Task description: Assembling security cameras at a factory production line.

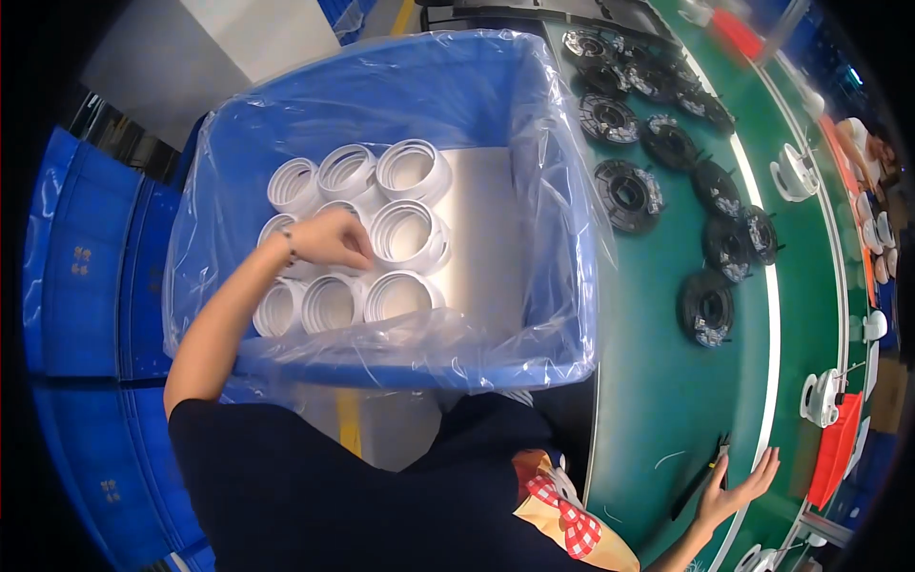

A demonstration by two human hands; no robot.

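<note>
My left hand (331, 238) reaches into a blue bin (400, 81) lined with clear plastic film. Its fingers are curled down over the rim of a white ring-shaped plastic housing (341, 207), which the hand partly hides. More white housings (408, 235) stand upright around it in rows, open ends up, on a pale flat sheet (481, 238). At the lower right, my right hand (736, 491) is over the green workbench (639, 400) with its fingers stretched apart and nothing in them. Beside it lie dark-handled pliers (694, 484).
Several black round parts (629, 195) with wires lie on the bench to the right of the bin. Beyond them, white parts (793, 173) and a red tray (836, 453) line the far side. Blue crates (81, 257) stand at left. Another person (863, 153) is at far right.
</note>
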